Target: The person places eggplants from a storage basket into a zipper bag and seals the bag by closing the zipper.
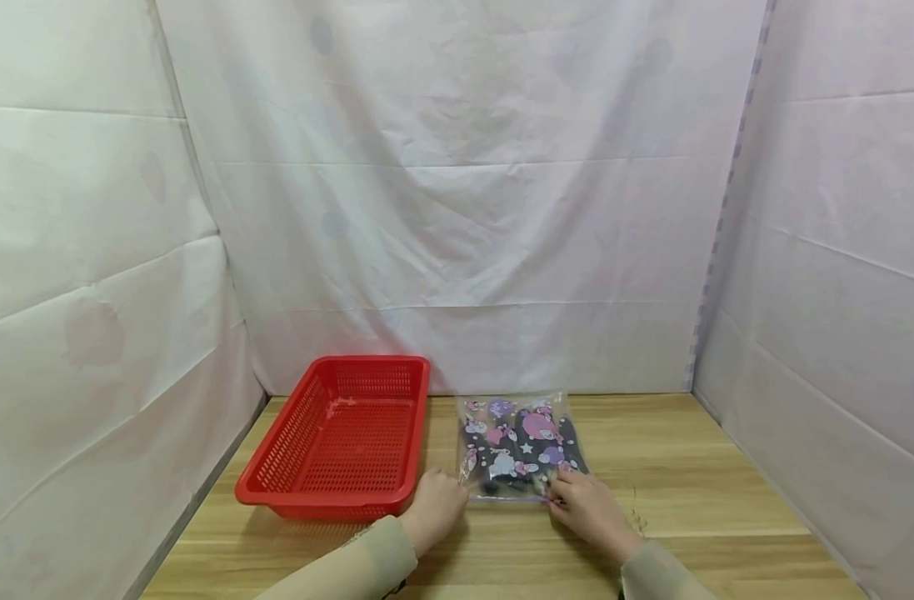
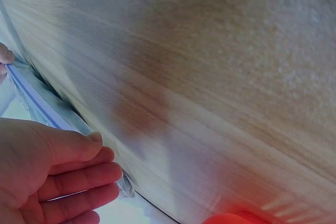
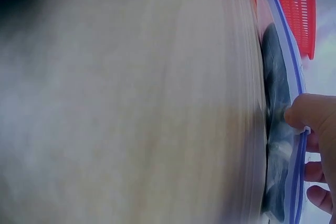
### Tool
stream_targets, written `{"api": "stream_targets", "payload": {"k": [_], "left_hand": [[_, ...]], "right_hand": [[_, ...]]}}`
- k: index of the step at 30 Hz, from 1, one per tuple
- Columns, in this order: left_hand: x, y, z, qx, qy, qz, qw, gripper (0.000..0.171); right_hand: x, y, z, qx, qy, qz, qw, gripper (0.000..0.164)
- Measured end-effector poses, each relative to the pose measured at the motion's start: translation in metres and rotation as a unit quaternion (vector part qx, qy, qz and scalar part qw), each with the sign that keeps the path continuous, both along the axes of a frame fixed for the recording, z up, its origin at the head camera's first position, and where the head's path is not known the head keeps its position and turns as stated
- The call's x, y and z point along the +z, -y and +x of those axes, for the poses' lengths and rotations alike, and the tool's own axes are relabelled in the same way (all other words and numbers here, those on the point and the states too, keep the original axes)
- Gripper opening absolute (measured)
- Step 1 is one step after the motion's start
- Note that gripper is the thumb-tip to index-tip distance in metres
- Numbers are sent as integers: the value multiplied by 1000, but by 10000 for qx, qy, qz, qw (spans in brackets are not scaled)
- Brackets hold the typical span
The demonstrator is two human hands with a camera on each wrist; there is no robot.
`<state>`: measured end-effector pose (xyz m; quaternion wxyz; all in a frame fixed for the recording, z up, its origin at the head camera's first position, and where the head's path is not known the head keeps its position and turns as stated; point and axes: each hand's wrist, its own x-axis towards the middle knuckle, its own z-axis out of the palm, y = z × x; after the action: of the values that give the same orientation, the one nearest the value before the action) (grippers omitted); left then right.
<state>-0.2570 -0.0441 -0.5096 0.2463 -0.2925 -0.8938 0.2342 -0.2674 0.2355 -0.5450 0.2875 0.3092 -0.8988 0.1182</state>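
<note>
A clear zip bag (image 1: 526, 448) printed with pink, purple and white cartoon figures lies flat on the table, dark contents inside it. My left hand (image 1: 436, 507) pinches its near left corner between thumb and fingers. Toward the right end of the near edge, my right hand (image 1: 590, 505) pinches the blue zip strip (image 3: 287, 30), thumb on one side and fingers behind. A small white slider (image 3: 306, 130) shows just under that thumb. What exactly the dark contents are cannot be made out through the print.
A red plastic basket (image 1: 421, 442) with slotted walls stands left of the bag, close beside my left hand; I see no contents in it. The wood-grain table (image 1: 674, 483) runs back to white cloth (image 1: 464, 250), which also hangs on both sides.
</note>
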Motion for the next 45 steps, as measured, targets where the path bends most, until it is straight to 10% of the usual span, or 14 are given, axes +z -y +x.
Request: {"api": "stream_targets", "payload": {"k": [18,45], "left_hand": [[0,-1,-1,-14,-58,-2,10000,17],[0,0,-1,-8,-129,-29,9999,16]], "right_hand": [[-2,-15,3,-458,589,161,9971,19],[-2,-36,3,-310,194,-10,9993,23]]}}
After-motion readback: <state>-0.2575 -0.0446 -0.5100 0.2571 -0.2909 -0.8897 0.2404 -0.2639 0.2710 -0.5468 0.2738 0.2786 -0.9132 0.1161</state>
